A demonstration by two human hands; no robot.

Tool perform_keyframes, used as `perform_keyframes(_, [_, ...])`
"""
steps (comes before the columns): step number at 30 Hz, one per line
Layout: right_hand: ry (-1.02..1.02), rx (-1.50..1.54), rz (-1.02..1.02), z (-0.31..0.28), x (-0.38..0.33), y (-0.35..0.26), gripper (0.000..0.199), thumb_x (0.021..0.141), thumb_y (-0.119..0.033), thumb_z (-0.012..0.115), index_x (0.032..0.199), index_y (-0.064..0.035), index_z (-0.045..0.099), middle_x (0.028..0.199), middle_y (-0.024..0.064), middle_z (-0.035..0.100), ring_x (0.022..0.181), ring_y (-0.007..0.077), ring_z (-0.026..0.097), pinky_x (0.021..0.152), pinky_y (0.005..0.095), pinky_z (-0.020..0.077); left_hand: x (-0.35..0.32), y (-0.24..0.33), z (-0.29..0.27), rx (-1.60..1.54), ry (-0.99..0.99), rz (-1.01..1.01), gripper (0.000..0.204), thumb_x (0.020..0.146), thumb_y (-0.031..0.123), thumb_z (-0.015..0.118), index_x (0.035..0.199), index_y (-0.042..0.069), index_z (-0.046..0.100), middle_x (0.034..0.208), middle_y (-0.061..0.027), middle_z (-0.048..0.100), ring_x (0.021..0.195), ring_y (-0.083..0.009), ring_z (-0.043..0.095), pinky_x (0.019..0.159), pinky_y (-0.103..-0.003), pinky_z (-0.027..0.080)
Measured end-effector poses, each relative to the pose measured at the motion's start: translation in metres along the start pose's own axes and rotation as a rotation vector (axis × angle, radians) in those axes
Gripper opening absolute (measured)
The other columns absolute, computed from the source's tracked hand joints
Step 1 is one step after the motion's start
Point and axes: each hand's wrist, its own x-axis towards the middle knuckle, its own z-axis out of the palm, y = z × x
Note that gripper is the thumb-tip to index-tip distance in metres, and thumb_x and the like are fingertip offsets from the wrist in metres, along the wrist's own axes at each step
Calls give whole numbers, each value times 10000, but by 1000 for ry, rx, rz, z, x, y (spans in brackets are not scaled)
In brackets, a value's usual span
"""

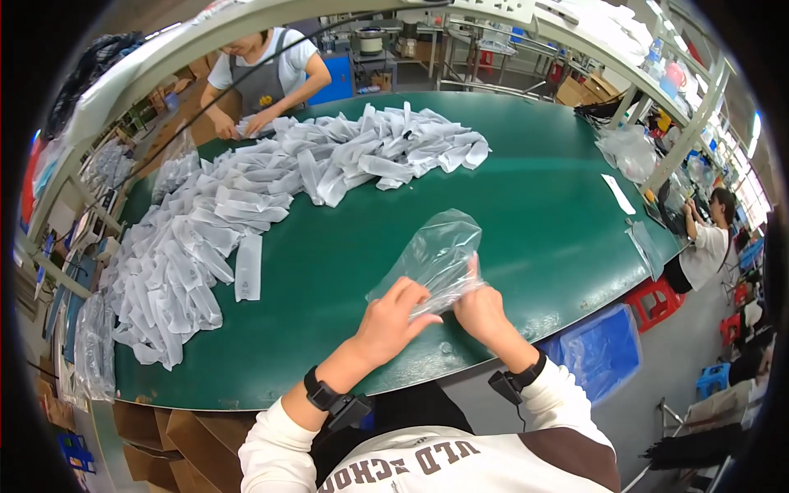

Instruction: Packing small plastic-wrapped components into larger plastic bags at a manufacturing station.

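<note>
Over green table (534, 205), two hands (436, 316) grip one clear bag (436, 255).

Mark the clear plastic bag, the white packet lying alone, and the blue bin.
clear plastic bag (440, 251): head view, middle of the film above both hands.
lone white packet (248, 268): head view, its centre.
blue bin (604, 349): head view, its liner.

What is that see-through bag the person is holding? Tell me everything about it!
The bag looks like thin, clear, crinkly plastic with shiny creases. It is puffed up a little, and nothing can be made out inside it. It lies slanted on the green table, its far end pointing away from the person. The left hand and the right hand both pinch its near end, close together.
</note>
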Motion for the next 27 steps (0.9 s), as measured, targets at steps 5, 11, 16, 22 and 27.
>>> perform_keyframes(5, [74,436,-537,-2,20,-18,745,858,-193,636,1498,15,317,1123,274,630,765,425,674,647,481,551,21,-21,22,-90,-28,60,157,827,28,711,970,37,647,914,-98,616,780,-262,643,683,-336,539])
perform_keyframes(11, [-22,410,-16,11,68,-5,727,881,-156,610,1499,52,288,1265,327,546,1101,411,605,918,451,503,20,-11,44,-198,-143,220,157,822,15,709,968,47,659,888,-95,599,808,-269,650,698,-363,535])
perform_keyframes(16, [-26,-150,-147,18,33,54,700,892,-171,613,1423,170,310,1312,399,483,1228,471,510,1024,491,437,39,-43,46,-38,-267,100,260,815,28,719,1067,55,662,1023,-104,622,922,-274,651,775,-360,534])
perform_keyframes(22, [-580,-66,-250,-94,-18,-2,597,888,-249,692,1326,99,481,1284,361,529,1147,477,565,968,484,477,65,-37,32,-299,-421,59,475,841,166,738,1288,87,597,1324,-140,540,1242,-317,540,1018,-400,460])
perform_keyframes(27, [-819,435,-349,-188,69,-10,444,928,-285,678,1274,-17,608,1190,194,670,998,340,683,877,395,539,49,-83,-34,-130,-393,115,659,872,372,705,1433,110,481,1506,-176,356,1459,-398,251,1171,-510,251])
